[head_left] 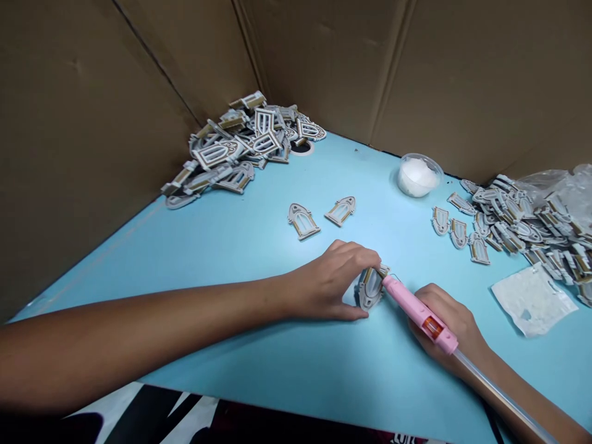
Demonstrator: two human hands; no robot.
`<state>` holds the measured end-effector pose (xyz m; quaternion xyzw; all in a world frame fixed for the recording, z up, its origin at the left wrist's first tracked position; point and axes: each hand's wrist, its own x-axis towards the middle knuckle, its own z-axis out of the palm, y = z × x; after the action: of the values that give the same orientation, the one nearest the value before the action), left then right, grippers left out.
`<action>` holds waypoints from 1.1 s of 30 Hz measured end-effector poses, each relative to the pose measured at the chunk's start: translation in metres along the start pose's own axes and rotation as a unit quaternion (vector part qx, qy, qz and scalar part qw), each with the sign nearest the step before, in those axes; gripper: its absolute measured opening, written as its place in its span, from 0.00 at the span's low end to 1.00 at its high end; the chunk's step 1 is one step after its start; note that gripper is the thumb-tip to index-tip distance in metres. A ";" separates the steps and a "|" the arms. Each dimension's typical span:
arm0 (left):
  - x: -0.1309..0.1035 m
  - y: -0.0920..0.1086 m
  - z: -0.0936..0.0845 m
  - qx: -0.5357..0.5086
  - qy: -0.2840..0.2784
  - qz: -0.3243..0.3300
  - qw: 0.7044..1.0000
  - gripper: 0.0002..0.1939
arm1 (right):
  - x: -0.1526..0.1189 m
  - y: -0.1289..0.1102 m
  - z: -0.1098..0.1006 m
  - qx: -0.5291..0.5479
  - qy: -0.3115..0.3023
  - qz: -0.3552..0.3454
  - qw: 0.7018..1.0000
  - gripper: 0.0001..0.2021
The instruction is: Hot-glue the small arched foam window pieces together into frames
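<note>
My left hand (330, 280) holds a small white and gold arched window piece (371, 288) between thumb and fingers, low over the blue table. My right hand (446, 327) is wrapped round a pink glue gun (416, 308), and a clear glue stick (499, 391) runs out of its back end. The gun's tip touches or nearly touches the piece's upper end, beside my left fingertips. Beyond my left hand lie two loose arched pieces, one (303, 222) left of the other (341, 211).
Arched pieces are heaped at the back left (219, 151) and at the right (527, 219). A clear cup of white material (419, 176) stands near the back edge. A white square sheet (533, 300) and clear plastic bag (571, 191) lie at right. Cardboard walls (324, 61) stand behind.
</note>
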<state>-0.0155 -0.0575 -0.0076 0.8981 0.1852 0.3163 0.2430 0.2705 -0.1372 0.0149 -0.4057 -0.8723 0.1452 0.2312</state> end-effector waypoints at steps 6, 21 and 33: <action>0.001 0.000 -0.002 0.003 -0.004 -0.005 1.000 0.33 | 0.001 -0.001 0.000 -0.004 0.007 0.007 1.000 0.07; 0.003 0.002 -0.005 -0.005 -0.038 -0.046 0.998 0.25 | 0.001 -0.003 -0.004 -0.017 0.005 0.006 1.000 0.06; 0.003 0.000 -0.004 0.015 -0.010 -0.010 1.000 0.27 | 0.000 -0.002 -0.004 -0.017 -0.003 0.019 1.000 0.06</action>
<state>-0.0158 -0.0548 -0.0028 0.9030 0.1958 0.3019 0.2349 0.2712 -0.1382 0.0193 -0.4259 -0.8672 0.1365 0.2189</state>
